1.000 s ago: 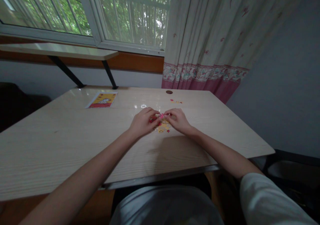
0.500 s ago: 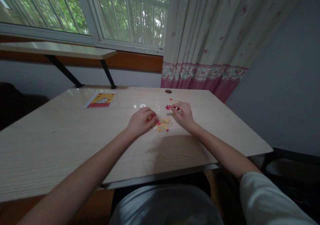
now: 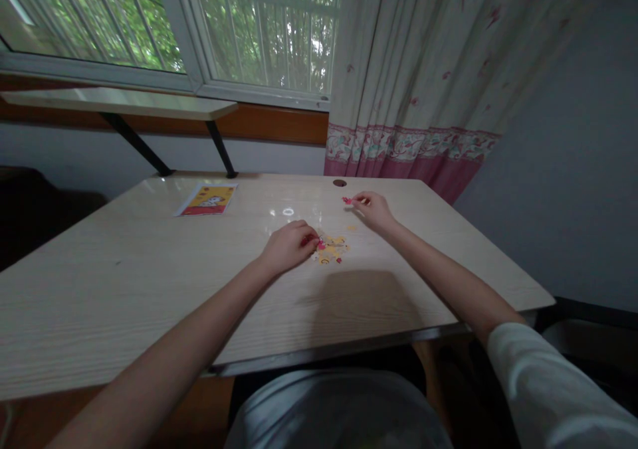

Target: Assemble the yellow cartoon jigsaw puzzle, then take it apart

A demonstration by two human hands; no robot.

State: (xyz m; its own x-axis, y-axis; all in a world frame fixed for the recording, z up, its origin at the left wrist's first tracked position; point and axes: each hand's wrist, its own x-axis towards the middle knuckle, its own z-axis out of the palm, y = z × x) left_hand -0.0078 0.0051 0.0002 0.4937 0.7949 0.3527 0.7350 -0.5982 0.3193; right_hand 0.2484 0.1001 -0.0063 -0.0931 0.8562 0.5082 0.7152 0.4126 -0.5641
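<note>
My left hand [image 3: 293, 245] is curled at the left edge of a small pile of jigsaw puzzle pieces [image 3: 333, 246], mostly yellow with some pink and red. Red puzzle pieces show between its thumb and fingers; how many cannot be made out. Farther back and to the right, my right hand [image 3: 373, 210] pinches a pinkish-red puzzle piece [image 3: 347, 200] low over the table. Its fingers hide the yellow pieces lying there. One yellow piece [image 3: 351, 228] sits apart, between the pile and my right hand.
A yellow and red picture sheet [image 3: 208, 200] lies at the back left of the wooden table [image 3: 149, 283]. Beyond it a raised shelf [image 3: 149, 103] stands on dark legs. A round cable hole [image 3: 339, 183] is near the back edge, below the curtain [image 3: 409, 103].
My right hand has left the pile with a pinkish-red puzzle piece and moved back and right to the pieces there. My left hand has stayed by the pile, its fingers round red pieces.
</note>
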